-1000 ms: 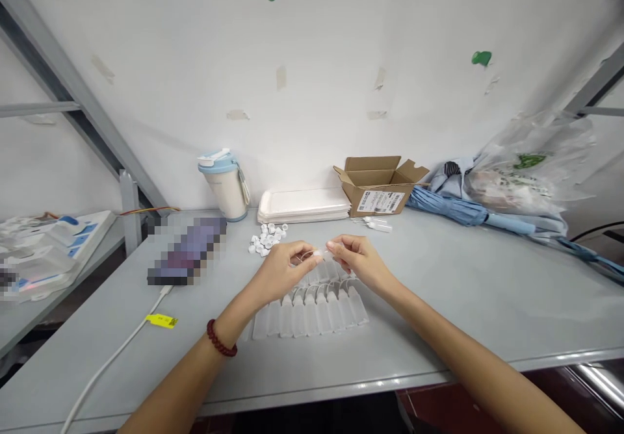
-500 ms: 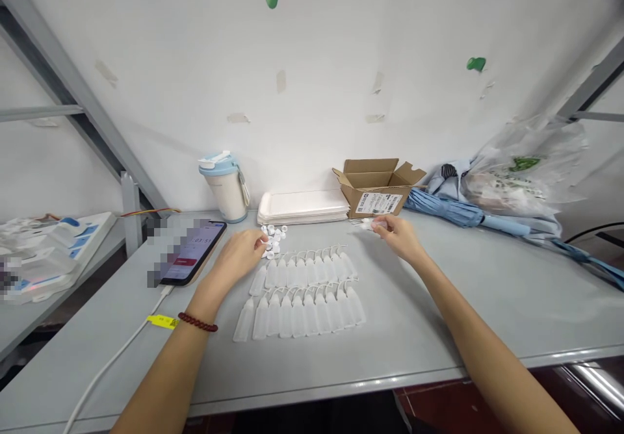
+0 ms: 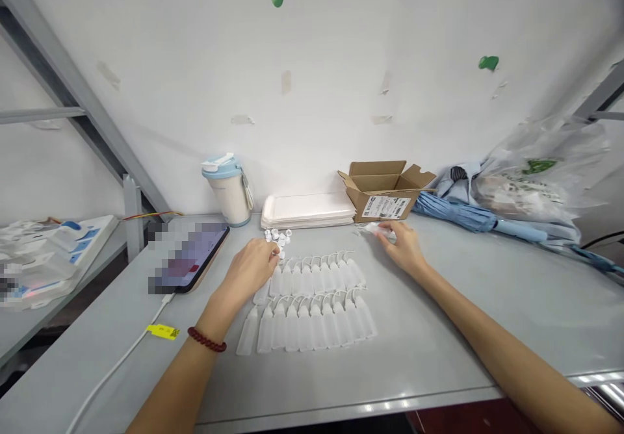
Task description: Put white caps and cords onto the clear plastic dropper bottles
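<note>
Two rows of small translucent squeeze bottles [image 3: 312, 325], with thin curved strips at their tops, lie side by side on the grey table [image 3: 439, 330]. My left hand [image 3: 251, 268] is closed over the left end of the upper row, its fingertips beside a small pile of white caps [image 3: 275, 234]. Whatever is between those fingers is hidden. My right hand [image 3: 403, 251] pinches a small translucent bottle [image 3: 379, 229], lying in front of the cardboard box; the fingers partly cover it.
Behind the bottles are a stack of white trays [image 3: 309, 210] and an open cardboard box [image 3: 383, 193]. A tumbler [image 3: 230, 190] and a phone [image 3: 195, 258] with a charging cable stand at left. A folded blue umbrella [image 3: 458, 212] and a plastic bag [image 3: 531, 180] lie at right.
My left hand has moved from the caps slightly toward me and right, now covering part of the leftmost upper bottle. The right hand stays near the box, its fingers shifted slightly.
</note>
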A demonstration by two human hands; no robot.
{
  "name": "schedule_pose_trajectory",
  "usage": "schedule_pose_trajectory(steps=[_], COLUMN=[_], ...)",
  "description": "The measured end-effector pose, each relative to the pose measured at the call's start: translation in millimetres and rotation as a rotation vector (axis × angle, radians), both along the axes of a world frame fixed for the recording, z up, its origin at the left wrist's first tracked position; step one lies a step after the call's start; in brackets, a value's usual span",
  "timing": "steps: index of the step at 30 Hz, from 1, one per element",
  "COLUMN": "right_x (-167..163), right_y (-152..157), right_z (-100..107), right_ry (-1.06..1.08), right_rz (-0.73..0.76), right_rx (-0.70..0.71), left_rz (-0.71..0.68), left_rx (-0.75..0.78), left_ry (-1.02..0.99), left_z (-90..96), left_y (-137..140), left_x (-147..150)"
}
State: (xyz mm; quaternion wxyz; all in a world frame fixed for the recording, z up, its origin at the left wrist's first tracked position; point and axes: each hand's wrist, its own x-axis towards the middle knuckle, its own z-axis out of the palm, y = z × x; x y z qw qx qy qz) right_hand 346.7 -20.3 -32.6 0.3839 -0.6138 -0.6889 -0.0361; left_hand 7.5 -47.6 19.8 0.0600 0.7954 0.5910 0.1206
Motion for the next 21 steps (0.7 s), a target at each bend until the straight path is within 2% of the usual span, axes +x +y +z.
schedule_pose_trajectory(steps=[4, 8, 11, 14, 21], right_x=[0.9, 6.5, 13.7, 20.5, 24.5], right_y=[10.3, 8.3, 2.5, -0.3, 1.0], right_z=[-2.7, -3.0, -0.7, 4.6, 9.6], right_ry=[-0.092, -0.12, -0.127, -0.153, -0.238], right_rz=[0.03, 0.017, 0.024, 0.039, 0.024], right_rx=[0.057, 0.087, 0.079, 0.014, -0.127], left_rz=[-0.001, -0.047, -0.103, -0.155, -0.172], left_rx=[0.106, 0.202, 0.198, 0.168, 0.089], left_ry=[-0.072, -0.169, -0.192, -0.21, -0.221], left_z=[-5.4, -10.3, -13.7, -18.9, -25.1], left_y=[6.8, 25.2, 41.7, 51.2, 46.1], left_x=[-1.7, 0.5, 6.3, 10.1, 0.5])
